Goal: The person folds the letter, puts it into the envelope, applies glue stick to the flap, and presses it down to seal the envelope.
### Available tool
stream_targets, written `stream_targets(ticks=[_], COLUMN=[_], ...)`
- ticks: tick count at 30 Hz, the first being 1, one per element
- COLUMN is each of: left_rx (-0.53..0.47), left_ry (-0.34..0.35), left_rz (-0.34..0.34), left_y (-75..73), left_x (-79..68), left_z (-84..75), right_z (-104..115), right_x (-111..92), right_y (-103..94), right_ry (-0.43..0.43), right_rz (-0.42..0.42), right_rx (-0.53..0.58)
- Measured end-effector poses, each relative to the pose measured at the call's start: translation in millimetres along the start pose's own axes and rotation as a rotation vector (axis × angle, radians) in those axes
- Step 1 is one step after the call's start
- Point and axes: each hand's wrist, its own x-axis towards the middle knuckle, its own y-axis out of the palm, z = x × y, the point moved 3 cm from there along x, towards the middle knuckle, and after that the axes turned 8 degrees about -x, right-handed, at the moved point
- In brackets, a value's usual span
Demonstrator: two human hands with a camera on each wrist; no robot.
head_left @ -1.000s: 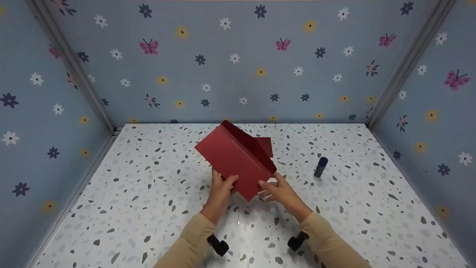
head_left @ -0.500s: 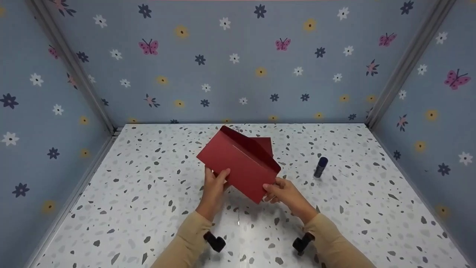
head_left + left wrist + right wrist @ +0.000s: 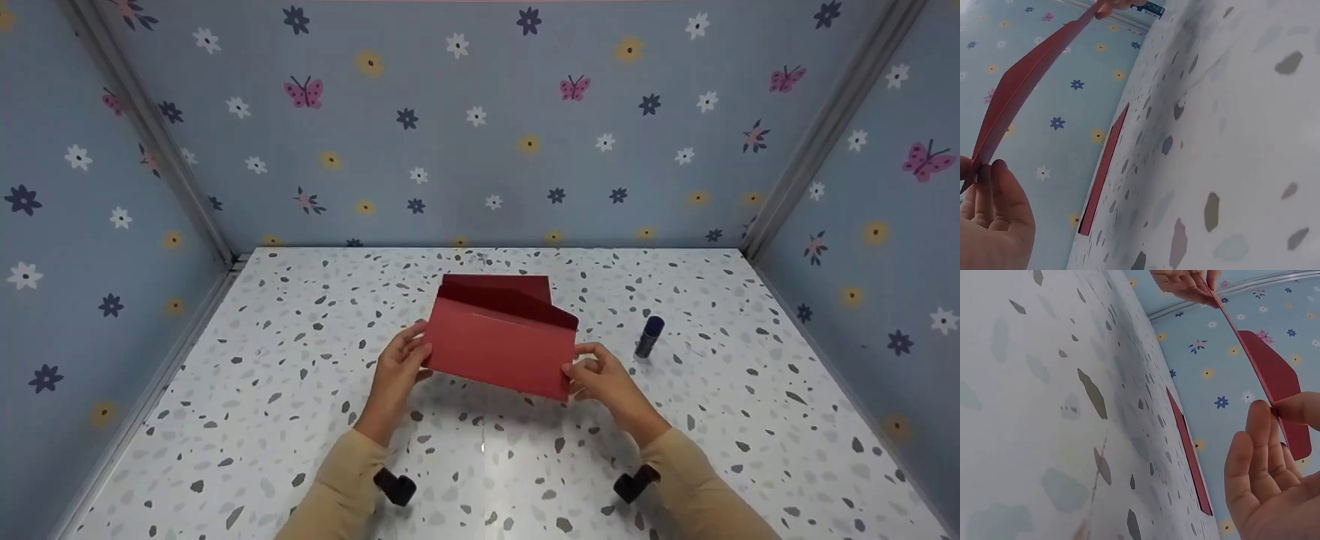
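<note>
A red paper envelope (image 3: 499, 349) is held above the table in the head view, its darker flap (image 3: 517, 304) raised along the far edge. My left hand (image 3: 394, 371) pinches its left end between thumb and fingers. At the right end, my right hand (image 3: 611, 382) pinches the edge near the lower corner. Both wrist views show the envelope (image 3: 1030, 79) well off the tabletop, with the flap (image 3: 1275, 374) bent away from the body. Behind it on the table lies another flat red piece (image 3: 495, 282), partly hidden by the envelope.
A small dark blue capped tube (image 3: 649, 337), like a glue stick, is to the right of my right hand. The white speckled table (image 3: 285, 360) is bordered by flower-printed walls (image 3: 480, 150) at the back and both sides.
My hands have moved apart, the left one shifting to the envelope's left end. The envelope has turned from a steep slant to nearly level, uncovering more of the red piece behind.
</note>
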Motion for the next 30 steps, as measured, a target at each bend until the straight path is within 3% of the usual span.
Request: stream_targets(ticks=[4, 9, 15, 21, 26, 30], left_rx=[0.232, 0.492, 0.614, 0.68, 0.778, 0.823], left_ry=[0.004, -0.011, -0.042, -0.094, -0.079, -0.091], left_rz=[0.022, 0.106, 0.185, 0.227, 0.273, 0.27], left_y=[-7.1, -11.9, -10.5, -4.7, 3.0, 5.8], left_x=[-0.3, -0.8, -2.7, -2.7, 0.1, 0.3], left_z=[2.1, 5.0, 5.2, 12.6, 24.1, 27.9], right_z=[-0.7, -2.6, -5.7, -12.3, -14.5, -13.7], right_x=[1.5, 2.7, 5.5, 10.0, 13.5, 15.7], right_y=[-4.6, -8.2, -8.5, -6.3, -4.1, -3.1], right_ry=[0.01, 0.005, 0.008, 0.04, 0.027, 0.015], right_rz=[-0.06, -0.066, -0.004, 0.043, 0.051, 0.063], right_rx=[-0.057, -0.226, -0.444, -0.566, -0.683, -0.724])
